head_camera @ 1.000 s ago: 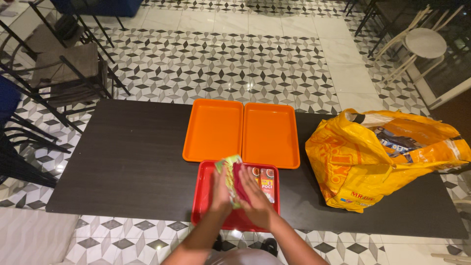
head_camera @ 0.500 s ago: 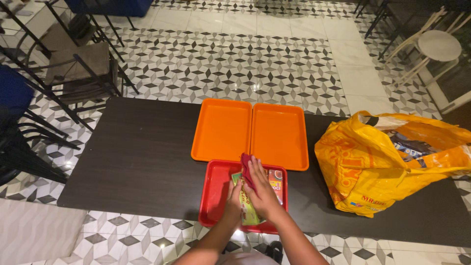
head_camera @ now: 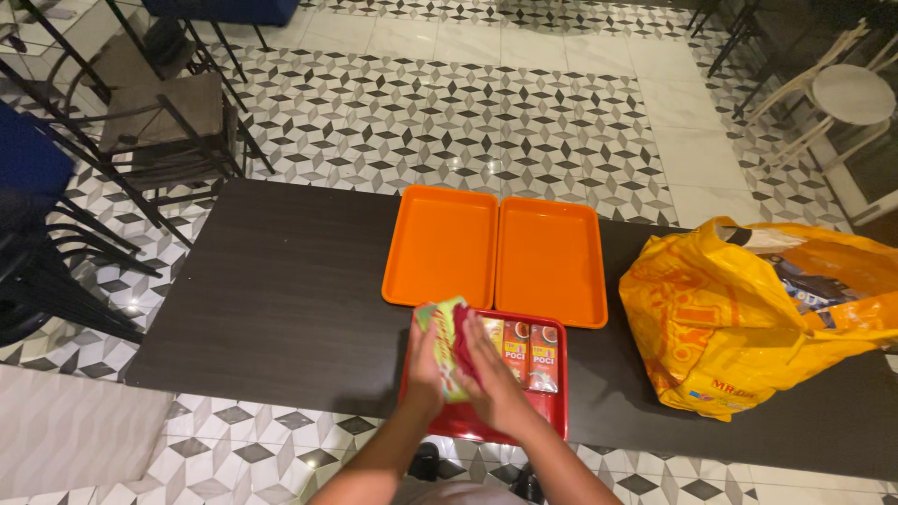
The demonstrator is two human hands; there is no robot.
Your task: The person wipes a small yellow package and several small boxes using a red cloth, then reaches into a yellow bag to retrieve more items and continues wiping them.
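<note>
Since half a second earlier: green-and-yellow packet (head_camera: 447, 341) lifted from flat in the red tray (head_camera: 552, 411) to upright, held on edge between both hands; view shifted slightly

Left hand (head_camera: 424, 369): grip closed on the packet's left face, fingers pressed flat against it
Right hand (head_camera: 494, 374): grip closed on the packet's right face, fingers spread, a red part of the wrapper showing under the fingertips

Packet: upright above the left half of the red tray, at the near edge of the counter (head_camera: 281, 299); whether its lower edge touches the tray cannot be told

Red tray: nearest tray, at the counter's front edge, partly hidden by the hands
Small drink cartons (head_camera: 528, 353): three or so, red and orange, lying side by side in the right part of the red tray, just beside the right hand

Left orange tray (head_camera: 441, 245) and right orange tray (head_camera: 552, 260): side by side, touching along their long edges, just behind the red tray

Yellow plastic bag (head_camera: 739, 327): on the counter to the right, well apart from the hands, mouth open, packaged goods partly visible inside

Surroundings: dark counter on a patterned tile floor (head_camera: 449, 112); dark chairs (head_camera: 140, 122) to the left, white chair (head_camera: 842, 93) at upper right
</note>
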